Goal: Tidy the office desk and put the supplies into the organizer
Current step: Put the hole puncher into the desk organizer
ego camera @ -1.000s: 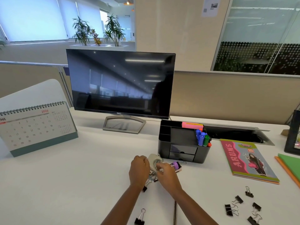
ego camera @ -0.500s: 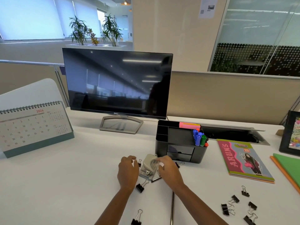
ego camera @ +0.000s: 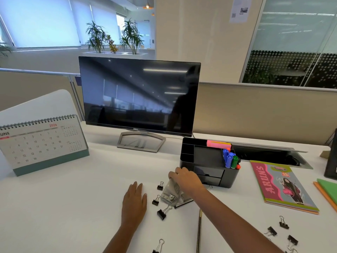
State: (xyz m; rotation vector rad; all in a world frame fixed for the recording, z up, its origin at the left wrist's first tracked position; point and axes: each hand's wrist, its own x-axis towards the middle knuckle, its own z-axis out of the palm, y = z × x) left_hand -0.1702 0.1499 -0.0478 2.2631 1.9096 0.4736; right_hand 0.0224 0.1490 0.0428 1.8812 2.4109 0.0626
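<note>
A black desk organizer stands right of the monitor, holding blue and green markers and pink sticky notes. My right hand grips the top of a small clear plastic bag of metal bits just in front of the organizer's left corner. My left hand lies flat and open on the desk, apart from the bag. Several black binder clips lie around the bag, and more binder clips sit at the lower right. A pen lies under my right wrist.
A dark monitor stands behind. A desk calendar is at the left. A colourful book and green and orange folders lie to the right. A pencil lies along my right forearm. A cable tray slot is behind the organizer.
My left hand let go of the bag and moved left to rest flat on the desk. My right hand shifted its hold to the bag's top, nearer the organizer.
</note>
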